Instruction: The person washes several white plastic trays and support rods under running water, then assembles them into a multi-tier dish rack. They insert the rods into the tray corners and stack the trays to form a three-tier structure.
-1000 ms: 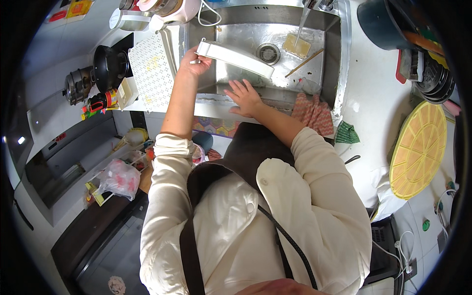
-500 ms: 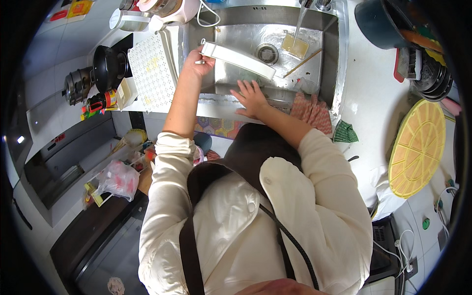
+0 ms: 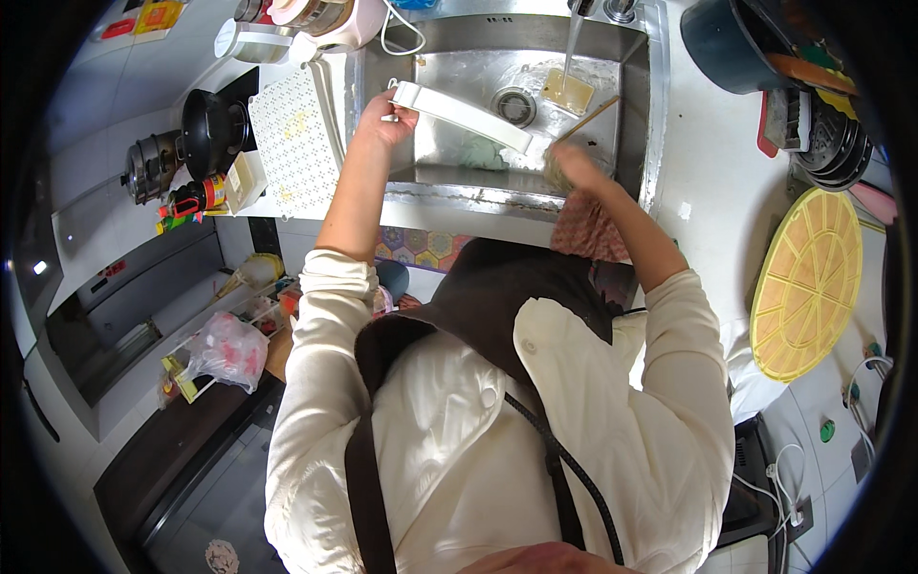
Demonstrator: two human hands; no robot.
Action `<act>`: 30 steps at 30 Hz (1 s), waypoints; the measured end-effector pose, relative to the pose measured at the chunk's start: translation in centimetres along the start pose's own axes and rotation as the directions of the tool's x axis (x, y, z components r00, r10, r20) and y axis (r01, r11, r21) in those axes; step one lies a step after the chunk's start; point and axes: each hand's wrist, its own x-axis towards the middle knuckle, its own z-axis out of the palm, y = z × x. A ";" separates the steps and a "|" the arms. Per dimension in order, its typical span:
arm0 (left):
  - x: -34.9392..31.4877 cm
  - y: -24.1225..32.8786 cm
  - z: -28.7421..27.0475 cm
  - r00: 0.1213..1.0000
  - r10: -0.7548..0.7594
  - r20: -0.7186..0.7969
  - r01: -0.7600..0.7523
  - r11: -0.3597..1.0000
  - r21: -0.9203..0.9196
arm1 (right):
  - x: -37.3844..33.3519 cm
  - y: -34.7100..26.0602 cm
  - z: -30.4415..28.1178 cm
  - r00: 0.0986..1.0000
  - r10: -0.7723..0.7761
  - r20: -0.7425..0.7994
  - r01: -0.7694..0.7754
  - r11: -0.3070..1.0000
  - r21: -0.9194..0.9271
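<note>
My left hand (image 3: 387, 121) is closed around the left end of a long white plastic piece (image 3: 464, 117), which slants over the stainless steel sink (image 3: 435, 67). My right hand (image 3: 571, 167) is at the sink's front right, blurred, closed on a greenish scrubbing cloth (image 3: 554, 174) close to the white piece's far end. Water from the tap (image 3: 581, 8) runs onto a yellowish sponge (image 3: 568, 93) in the basin. A thin brown stick (image 3: 590, 119) lies near my right hand. Something pale green and translucent (image 3: 483, 153) rests on the basin floor below the white piece.
A red patterned cloth (image 3: 588, 228) hangs over the sink's front edge. Left of the sink lies a white dotted board (image 3: 298, 139), with a black pan (image 3: 206, 132) beyond. Rightward are a dark pot (image 3: 732, 46) and a round yellow board (image 3: 808, 284).
My right hand, formerly spread at the sink's front edge, has moved right and closed on the green cloth, which has left the counter. The red cloth has shifted. My left hand stays nearly still.
</note>
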 end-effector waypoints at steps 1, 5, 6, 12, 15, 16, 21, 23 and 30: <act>0.1 0.0 0.0 1.000 0.006 -0.007 -0.006 1.000 -0.008 | 0.7 -0.3 -1.1 0.983 0.179 -0.046 -0.145 0.899 0.413; 0.3 -0.1 -0.3 1.000 0.001 -0.002 -0.001 1.000 0.015 | 0.8 -2.9 -5.2 0.979 -0.159 0.131 -0.177 -0.328 0.928; 0.2 -0.2 -0.5 1.000 0.003 0.001 -0.003 1.000 0.024 | 0.9 -3.9 -5.7 0.989 -0.127 0.078 -0.121 -0.382 0.916; 0.1 -1.2 -0.1 1.000 0.012 -0.020 -0.010 0.993 0.121 | 4.9 -7.3 -6.2 0.964 -0.243 -0.108 -0.040 -0.537 0.843; 0.5 -2.2 1.0 0.999 0.031 -0.044 -0.026 0.991 0.128 | 8.0 -7.8 -6.8 0.992 -0.093 -0.083 0.006 -0.636 0.772; 0.6 -2.4 1.6 0.999 0.016 -0.027 -0.013 0.994 0.107 | 8.8 -8.2 -7.2 0.996 -0.023 -0.092 0.065 -0.536 0.842; 1.0 -4.5 5.3 0.995 0.069 -0.071 -0.060 0.991 0.120 | 8.9 -10.4 -8.7 0.985 0.121 -0.125 0.118 0.066 0.991; 0.7 -5.3 6.6 1.000 0.013 0.029 -0.017 0.989 0.149 | 8.0 -11.2 -9.0 0.979 0.161 -0.122 0.091 0.189 0.978; 0.4 -8.6 11.1 0.992 -0.025 0.120 -0.011 0.956 0.293 | 5.6 -11.5 -9.7 0.885 0.293 -0.361 0.144 0.565 0.813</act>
